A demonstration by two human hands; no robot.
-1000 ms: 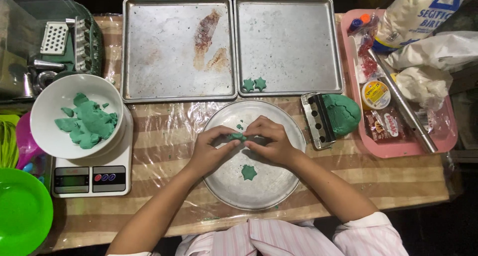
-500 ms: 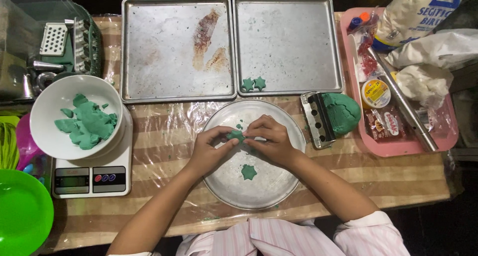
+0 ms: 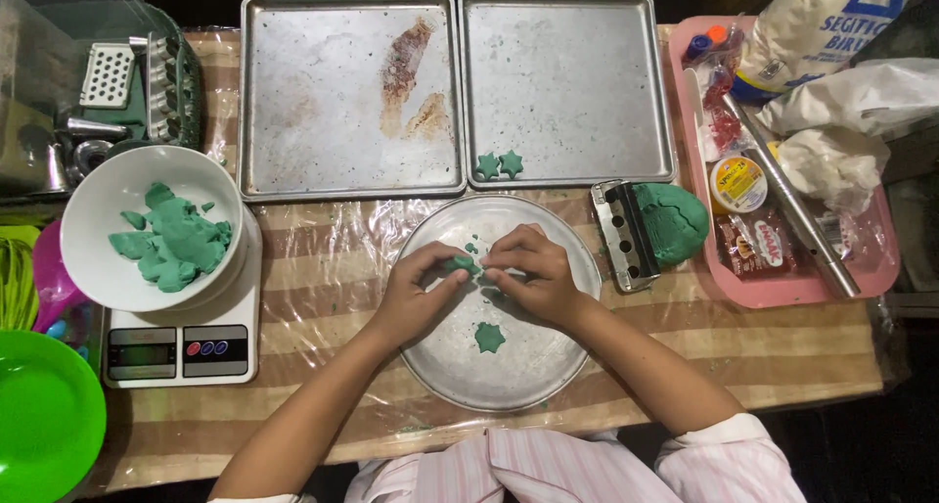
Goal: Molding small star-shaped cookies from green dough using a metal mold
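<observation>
Single view only, head-worn camera, looking almost straight down onto tabletop. Close range: forearms enter from bottom edge, left hand (image 3: 416, 297) and right hand (image 3: 533, 278) meet near frame centre over round metal plate (image 3: 509, 386). Two rectangular steel baking trays (image 3: 352, 92) fill top. White bowl on kitchen scale (image 3: 108, 258) sits left, pink plastic tray (image 3: 782, 293) right.

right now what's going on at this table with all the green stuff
A person is working a small piece of green dough between the left hand and right hand, over a round metal plate. One finished green star lies on that plate, and two more stars sit on the right baking tray. A white bowl of dough scraps stands on a kitchen scale, and a larger dough lump rests beside the plate.
</observation>
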